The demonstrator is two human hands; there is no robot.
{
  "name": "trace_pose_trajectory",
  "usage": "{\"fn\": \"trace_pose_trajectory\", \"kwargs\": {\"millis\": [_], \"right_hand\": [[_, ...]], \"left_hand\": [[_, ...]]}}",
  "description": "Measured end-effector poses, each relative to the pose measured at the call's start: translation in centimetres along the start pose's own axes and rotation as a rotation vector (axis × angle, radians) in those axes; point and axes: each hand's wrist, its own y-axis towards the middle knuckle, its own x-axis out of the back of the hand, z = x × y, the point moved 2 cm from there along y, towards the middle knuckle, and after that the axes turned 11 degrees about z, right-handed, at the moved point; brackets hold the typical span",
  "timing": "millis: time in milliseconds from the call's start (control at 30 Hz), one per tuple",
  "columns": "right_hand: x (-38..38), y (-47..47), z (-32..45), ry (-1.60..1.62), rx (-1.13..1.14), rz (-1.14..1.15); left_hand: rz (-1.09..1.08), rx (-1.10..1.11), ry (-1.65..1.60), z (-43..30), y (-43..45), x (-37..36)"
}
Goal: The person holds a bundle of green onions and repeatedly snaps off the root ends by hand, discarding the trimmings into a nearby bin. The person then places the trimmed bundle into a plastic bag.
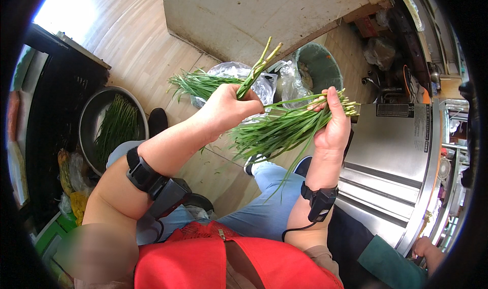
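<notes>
My left hand [232,107] grips a few green stems [259,65], their pale cut ends pointing up and away from me. A thin stalk stretches from its fingertips across to my right hand [333,125]. That hand is closed around a thick bunch of garlic chives [282,130], light stem ends at the right, leaves hanging leftward over my knee. Beyond my left hand more garlic chives [198,83] lie on a clear plastic bag [232,67]. Dark green chives [118,125] rest in a metal basin [89,125] to my left.
A green bucket [322,56] with plastic in it stands past my right hand. A whitish panel [244,18] rises ahead, over the wood-look floor [126,37]. A stainless steel appliance [389,144] is at the right. Another person's hand [423,247] shows at lower right.
</notes>
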Motion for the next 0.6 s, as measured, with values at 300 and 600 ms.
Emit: {"fn": "trace_pose_trajectory", "kwargs": {"millis": [300,600], "right_hand": [[-0.6,-0.1,-0.2,0.134,0.108,-0.007],[4.4,1.7,1.6,0.426,0.144,0.513]], "left_hand": [[-0.231,0.095,-0.404,0.4,0.3,1.3],[0.405,0.077,0.24,-1.7,-2.1,0.2]]}}
